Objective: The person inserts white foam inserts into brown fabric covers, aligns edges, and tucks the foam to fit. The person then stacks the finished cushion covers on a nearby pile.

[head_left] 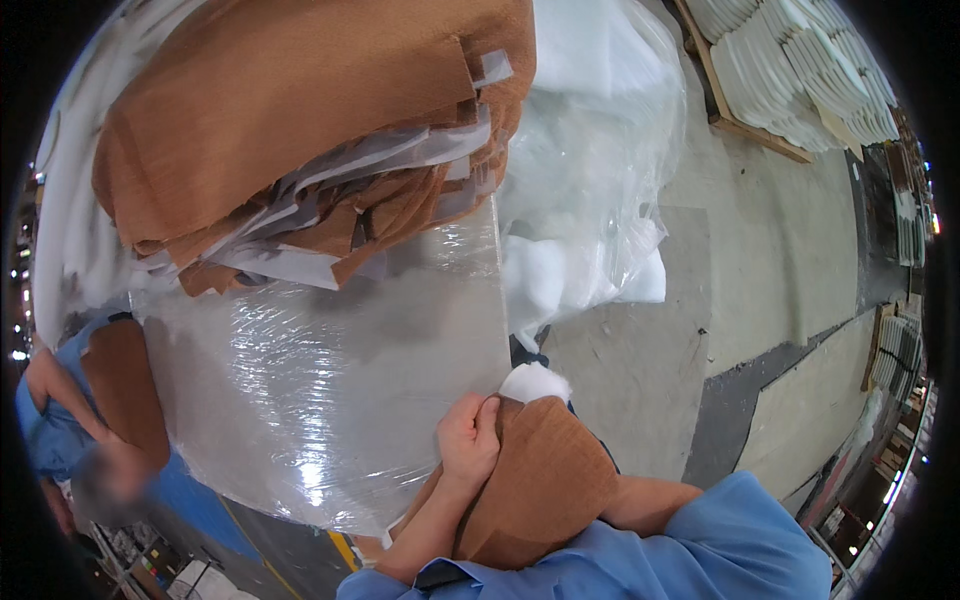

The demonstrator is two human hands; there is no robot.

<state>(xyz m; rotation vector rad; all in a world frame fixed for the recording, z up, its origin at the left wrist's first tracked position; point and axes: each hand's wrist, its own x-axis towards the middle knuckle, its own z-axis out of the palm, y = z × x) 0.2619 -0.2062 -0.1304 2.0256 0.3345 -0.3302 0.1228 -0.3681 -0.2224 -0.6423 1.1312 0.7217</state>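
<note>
A brown fabric cover (545,480) is against my body, just off the table's front right corner. White fluffy filling (535,383) bulges from its far end. My left hand (468,440) is closed on the cover's upper left edge, with the thumb on top and fingers curled around the cloth. My right forearm comes in from the right and passes behind or into the cover, so my right hand and its fingers are hidden.
The table (400,330) is wrapped in shiny clear film. A pile of brown covers (310,110) with whitish strips lies at its far side. Beyond the right edge stand clear bags of white filling (590,170). At left, a person in blue (60,400) holds another brown piece (127,390).
</note>
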